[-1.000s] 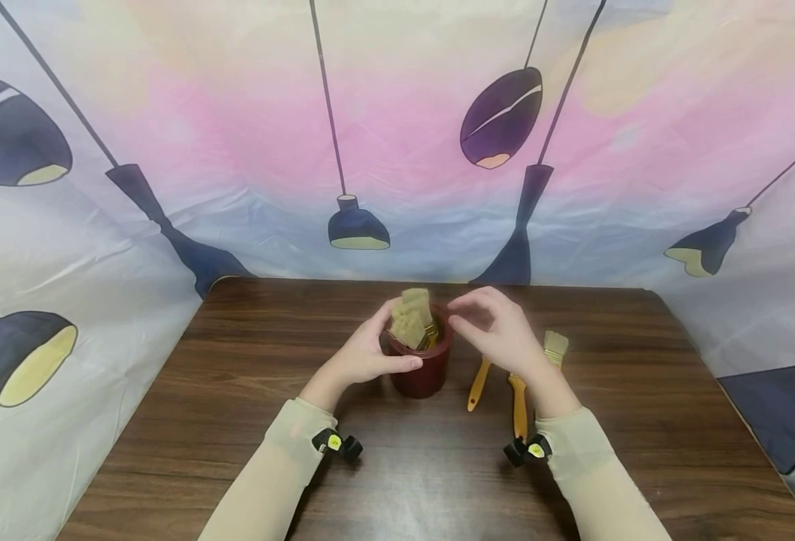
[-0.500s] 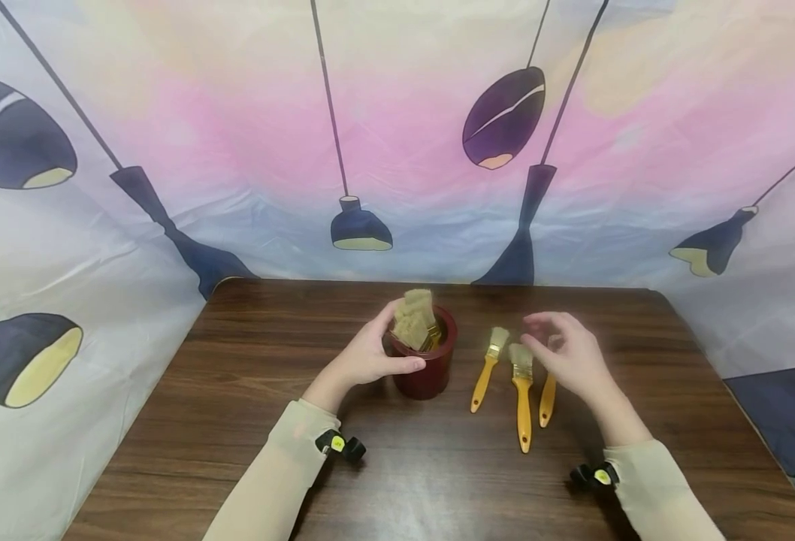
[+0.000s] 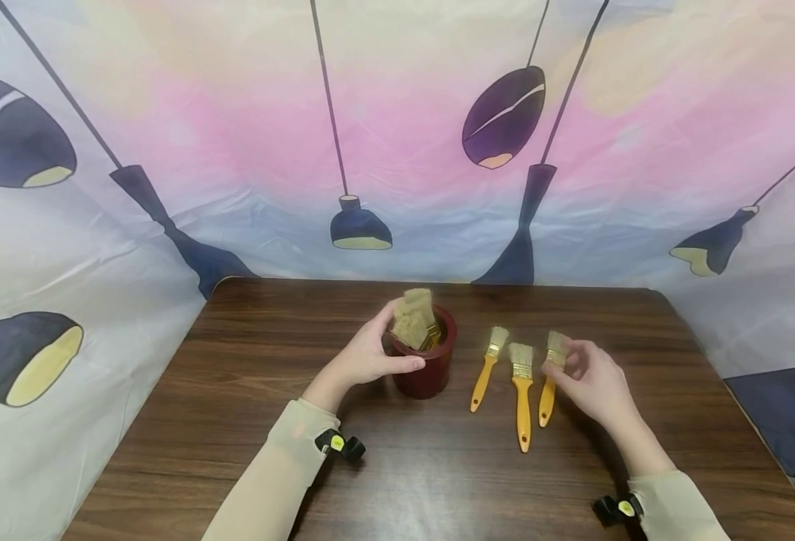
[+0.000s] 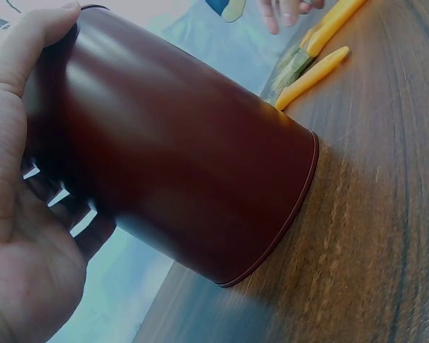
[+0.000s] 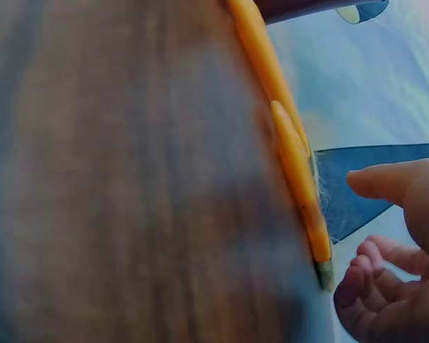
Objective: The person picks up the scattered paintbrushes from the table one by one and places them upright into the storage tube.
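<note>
My left hand [image 3: 370, 353] holds a dark red cylindrical cup [image 3: 423, 376], its thumb along the near side by the rim and its fingers round the far side. In the left wrist view the smooth wall of the cup [image 4: 179, 150] fills the middle. Several paintbrushes [image 3: 412, 321] stand in the cup, pale bristles up. On the table to its right lie a left paintbrush [image 3: 484, 372], a middle paintbrush [image 3: 522, 398] and a right paintbrush [image 3: 548, 398]. My right hand [image 3: 597, 379] is at the right paintbrush's metal band, thumb and fingers apart in the right wrist view.
The brown wood-grain table [image 3: 249, 421] reaches back to a fabric backdrop [image 3: 269, 150] printed with hanging lamps. Each wrist wears a small black camera, such as the left wrist camera [image 3: 340, 445].
My right hand has moved away from the cup, rightward across the loose paintbrushes, and down to the rightmost one. My left hand stays on the cup.
</note>
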Tool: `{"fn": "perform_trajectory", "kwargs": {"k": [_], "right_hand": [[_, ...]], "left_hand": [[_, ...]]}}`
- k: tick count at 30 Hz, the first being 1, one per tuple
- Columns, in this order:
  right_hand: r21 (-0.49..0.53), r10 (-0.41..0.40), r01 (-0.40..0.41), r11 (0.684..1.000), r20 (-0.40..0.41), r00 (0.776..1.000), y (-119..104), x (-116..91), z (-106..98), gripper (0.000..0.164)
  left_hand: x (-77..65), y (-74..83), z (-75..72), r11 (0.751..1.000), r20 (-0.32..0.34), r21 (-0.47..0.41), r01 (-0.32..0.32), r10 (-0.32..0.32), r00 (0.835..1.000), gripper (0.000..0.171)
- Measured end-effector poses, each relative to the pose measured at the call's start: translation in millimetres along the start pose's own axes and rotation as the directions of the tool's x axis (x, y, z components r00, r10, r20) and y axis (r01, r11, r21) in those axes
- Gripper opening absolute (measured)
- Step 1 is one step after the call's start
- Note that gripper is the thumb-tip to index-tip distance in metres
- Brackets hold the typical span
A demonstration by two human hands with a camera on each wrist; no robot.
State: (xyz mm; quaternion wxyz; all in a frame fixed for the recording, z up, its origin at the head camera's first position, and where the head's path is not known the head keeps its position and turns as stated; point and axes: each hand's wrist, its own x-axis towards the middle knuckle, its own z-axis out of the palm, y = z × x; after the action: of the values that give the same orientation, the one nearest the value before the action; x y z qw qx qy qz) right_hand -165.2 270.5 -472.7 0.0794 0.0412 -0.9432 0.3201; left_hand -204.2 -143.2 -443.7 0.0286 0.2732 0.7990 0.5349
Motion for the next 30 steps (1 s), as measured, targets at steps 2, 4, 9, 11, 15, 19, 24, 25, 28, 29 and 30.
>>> {"fn": "perform_trajectory", "kwargs": {"k": [2,4,9,11,15,19,24,25,28,29,30], "right_hand": [[0.0,0.039,-0.039,0.999,0.03,0.999,2,-3,1,0.071],[0.005,0.071,-0.072,0.997,0.057,0.996,4,-4,1,0.078],[0.0,0.118,-0.119,0.993,0.114,0.986,6,-3,0,0.088],[0.0,0.135,-0.136,0.991,0.13,0.982,7,-3,1,0.089],[0.002,0.16,-0.163,0.987,0.159,0.974,9,-3,0,0.091],[-0.001,0.168,-0.171,0.985,0.177,0.97,11,-3,-1,0.086],[-0.034,0.132,-0.128,0.991,0.152,0.979,16,-1,-4,0.065],[-0.041,0.125,-0.12,0.992,0.145,0.981,17,0,-5,0.062],[-0.049,0.116,-0.11,0.993,0.135,0.984,19,0,-6,0.057],[-0.047,0.116,-0.11,0.993,0.136,0.984,19,0,-7,0.058],[-0.045,0.116,-0.111,0.993,0.137,0.984,19,1,-7,0.059]], "left_hand": [[0.3,-0.2,0.2,1.0,0.002,0.003,-0.002,0.002,1.0,0.098],[0.0,-0.4,0.4,1.0,0.003,0.0,0.001,-0.001,1.0,0.098],[-1.0,-1.4,0.7,1.0,-0.001,0.001,0.004,-0.004,1.0,0.098],[-1.1,-2.0,0.8,1.0,-0.002,0.004,0.003,-0.003,1.0,0.098],[-1.0,-2.5,0.8,1.0,-0.002,0.003,0.001,-0.001,1.0,0.098],[-0.7,-2.2,0.7,1.0,-0.005,-0.001,0.006,-0.006,1.0,0.099],[-0.8,-2.0,0.7,1.0,-0.003,-0.003,0.007,-0.007,1.0,0.098],[-0.8,-1.7,0.8,1.0,-0.003,-0.003,0.007,-0.007,1.0,0.098],[-0.6,-0.5,1.0,1.0,-0.007,0.002,0.008,-0.008,1.0,0.098],[-0.5,-0.1,1.1,1.0,-0.008,0.005,0.008,-0.008,1.0,0.098],[-0.3,0.3,1.3,1.0,-0.01,0.007,0.01,-0.01,1.0,0.098]]}}
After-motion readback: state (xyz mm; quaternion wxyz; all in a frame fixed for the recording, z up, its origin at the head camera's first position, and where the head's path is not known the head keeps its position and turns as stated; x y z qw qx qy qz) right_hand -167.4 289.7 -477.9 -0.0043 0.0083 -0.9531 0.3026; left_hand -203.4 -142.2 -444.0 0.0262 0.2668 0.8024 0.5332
